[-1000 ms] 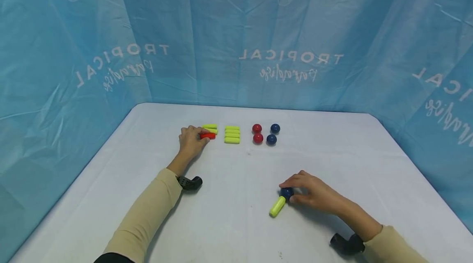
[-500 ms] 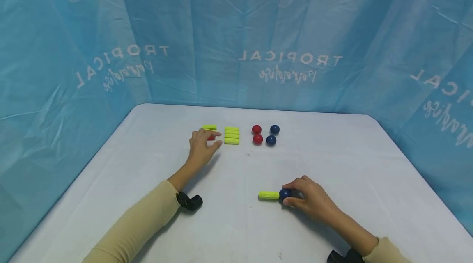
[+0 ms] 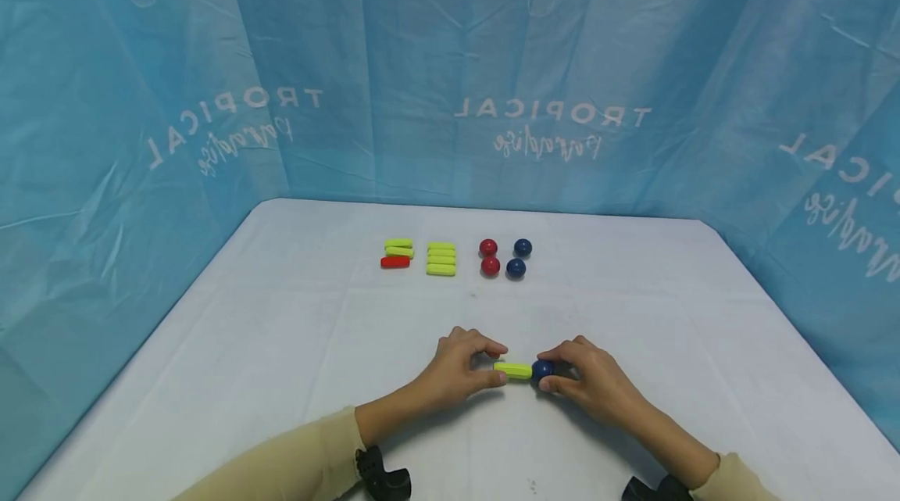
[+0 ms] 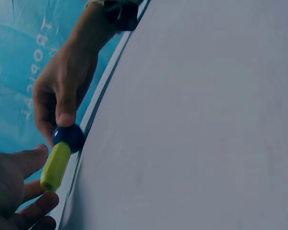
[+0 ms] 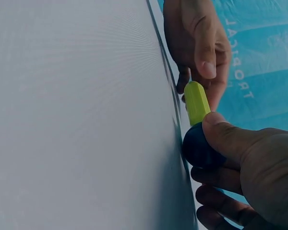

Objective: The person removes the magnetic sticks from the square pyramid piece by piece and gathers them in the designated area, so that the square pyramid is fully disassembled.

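Between thumb and fingers, my right hand [image 3: 599, 381] pinches a dark blue ball [image 3: 541, 370]. A ribbed yellow-green stick [image 3: 513, 370] is joined end-on to that ball and points left toward my other hand. Around the stick's free end, my left hand [image 3: 458, 370] has its thumb and fingers spread apart. The left wrist view shows a gap between the left thumb and the stick [image 4: 55, 167]. Seen from the right wrist, the right thumb lies over the ball [image 5: 200, 147], near its joint with the stick.
Farther back on the white table [image 3: 337, 313] lie a red stick [image 3: 395, 262] beside yellow-green sticks [image 3: 398, 243] and a row of several more green sticks [image 3: 441, 259]. Two red balls [image 3: 490, 266] and two blue balls [image 3: 516, 268] sit to their right. A blue curtain [image 3: 450, 134] hangs behind.
My left hand let go of the red stick at the back and came forward and right to the yellow-green stick. The right hand turned the ball and stick until the stick pointed left.
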Demonstrator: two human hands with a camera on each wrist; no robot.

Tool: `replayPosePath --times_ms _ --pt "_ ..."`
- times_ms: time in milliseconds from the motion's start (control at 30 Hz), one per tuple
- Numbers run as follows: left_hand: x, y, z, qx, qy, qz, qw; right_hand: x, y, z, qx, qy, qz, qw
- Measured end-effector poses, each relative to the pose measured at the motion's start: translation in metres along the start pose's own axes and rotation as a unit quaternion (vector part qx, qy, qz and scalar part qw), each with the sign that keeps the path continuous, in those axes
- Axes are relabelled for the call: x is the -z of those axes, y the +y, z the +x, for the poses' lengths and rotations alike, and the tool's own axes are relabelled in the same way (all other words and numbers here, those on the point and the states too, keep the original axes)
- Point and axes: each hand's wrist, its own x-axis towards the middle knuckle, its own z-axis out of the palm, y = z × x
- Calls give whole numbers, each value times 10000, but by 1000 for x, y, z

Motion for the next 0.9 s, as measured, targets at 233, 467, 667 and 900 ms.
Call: replayPosePath --times_ms 233,467,667,900 --pt "-15 4 4 -258 211 472 9983 0 0 -1 24 8 144 9999" --pt "-15 7 5 -109 271 428 9987 1 2 1 221 -39 161 9996" --pt "4 -7 2 60 618 372 9974 2 3 1 83 -248 294 9992" --pt "58 -54 13 274 1908 746 9784 1 6 0 38 -242 459 9986"
